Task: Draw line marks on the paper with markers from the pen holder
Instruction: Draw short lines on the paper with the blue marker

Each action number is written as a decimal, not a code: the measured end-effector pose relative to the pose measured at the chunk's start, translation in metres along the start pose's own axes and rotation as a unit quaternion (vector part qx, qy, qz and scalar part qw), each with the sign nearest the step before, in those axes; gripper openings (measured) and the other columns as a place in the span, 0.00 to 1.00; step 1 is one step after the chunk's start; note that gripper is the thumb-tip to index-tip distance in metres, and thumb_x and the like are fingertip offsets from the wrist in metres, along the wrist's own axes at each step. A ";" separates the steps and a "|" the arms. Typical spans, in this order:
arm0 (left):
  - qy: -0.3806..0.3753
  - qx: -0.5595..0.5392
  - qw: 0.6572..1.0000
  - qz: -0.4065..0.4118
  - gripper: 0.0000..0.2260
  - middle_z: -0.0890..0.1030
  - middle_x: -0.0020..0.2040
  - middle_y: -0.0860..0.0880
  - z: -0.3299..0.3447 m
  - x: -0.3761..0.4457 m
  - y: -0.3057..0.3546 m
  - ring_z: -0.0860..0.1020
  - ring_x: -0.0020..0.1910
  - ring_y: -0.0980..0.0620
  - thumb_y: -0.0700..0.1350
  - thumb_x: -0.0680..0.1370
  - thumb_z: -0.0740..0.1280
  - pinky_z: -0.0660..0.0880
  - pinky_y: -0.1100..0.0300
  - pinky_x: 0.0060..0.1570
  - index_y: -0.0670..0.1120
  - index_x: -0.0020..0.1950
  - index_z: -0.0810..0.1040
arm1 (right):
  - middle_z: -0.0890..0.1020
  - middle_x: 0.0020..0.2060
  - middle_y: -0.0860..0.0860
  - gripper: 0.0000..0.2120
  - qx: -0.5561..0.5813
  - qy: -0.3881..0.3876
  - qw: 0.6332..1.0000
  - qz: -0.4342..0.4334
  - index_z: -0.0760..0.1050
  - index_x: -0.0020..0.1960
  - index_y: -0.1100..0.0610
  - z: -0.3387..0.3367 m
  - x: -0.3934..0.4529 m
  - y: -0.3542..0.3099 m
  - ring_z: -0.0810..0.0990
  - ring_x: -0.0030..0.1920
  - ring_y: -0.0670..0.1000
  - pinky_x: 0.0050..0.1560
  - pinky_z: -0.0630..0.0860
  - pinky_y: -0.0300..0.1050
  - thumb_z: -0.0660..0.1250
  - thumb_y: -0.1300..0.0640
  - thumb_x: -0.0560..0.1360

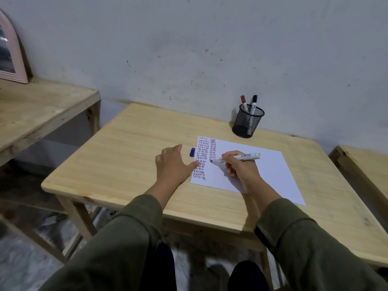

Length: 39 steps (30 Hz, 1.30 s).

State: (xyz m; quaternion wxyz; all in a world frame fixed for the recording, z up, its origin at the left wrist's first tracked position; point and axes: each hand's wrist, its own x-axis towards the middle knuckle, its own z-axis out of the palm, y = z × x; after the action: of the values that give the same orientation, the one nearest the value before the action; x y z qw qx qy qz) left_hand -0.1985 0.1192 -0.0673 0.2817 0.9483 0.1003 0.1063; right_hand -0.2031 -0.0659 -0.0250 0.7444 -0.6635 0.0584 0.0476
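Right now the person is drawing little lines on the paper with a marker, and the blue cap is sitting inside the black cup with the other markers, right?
Not quite. The head view shows the blue cap lying on the table, left of the paper, not in the black cup. The right hand holds the marker on the paper.
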 end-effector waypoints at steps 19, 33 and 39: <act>0.003 -0.002 1.000 -0.002 0.39 0.71 0.70 0.49 0.000 0.000 -0.001 0.63 0.72 0.49 0.66 0.68 0.66 0.57 0.51 0.68 0.48 0.73 0.63 | 0.71 0.28 0.57 0.02 -0.036 -0.023 0.999 -0.012 0.75 0.47 0.65 0.001 -0.006 -0.004 0.69 0.20 0.43 0.23 0.68 0.32 0.64 0.68 0.75; 0.019 -0.043 0.997 0.057 0.21 0.77 0.63 0.54 -0.007 0.000 0.010 0.66 0.70 0.52 0.52 0.77 0.64 0.60 0.52 0.61 0.55 0.70 0.68 | 0.74 0.22 0.51 0.05 0.054 0.002 0.999 0.006 0.76 0.40 0.60 -0.003 0.004 0.002 0.69 0.20 0.45 0.22 0.67 0.34 0.66 0.66 0.75; 0.010 0.020 0.996 0.087 0.13 0.82 0.53 0.53 -0.004 0.016 0.018 0.73 0.61 0.52 0.46 0.80 0.59 0.62 0.55 0.55 0.55 0.62 0.77 | 0.76 0.23 0.49 0.02 0.000 -0.002 1.000 -0.028 0.78 0.42 0.58 -0.010 0.012 -0.007 0.72 0.25 0.47 0.31 0.69 0.37 0.68 0.63 0.73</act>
State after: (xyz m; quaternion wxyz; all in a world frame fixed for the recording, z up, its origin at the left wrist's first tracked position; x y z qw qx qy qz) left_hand -0.1818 0.1106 -0.0515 0.2518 0.9577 0.0227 0.1378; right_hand -0.1901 -0.0764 -0.0212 0.7453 -0.6651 0.0382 0.0286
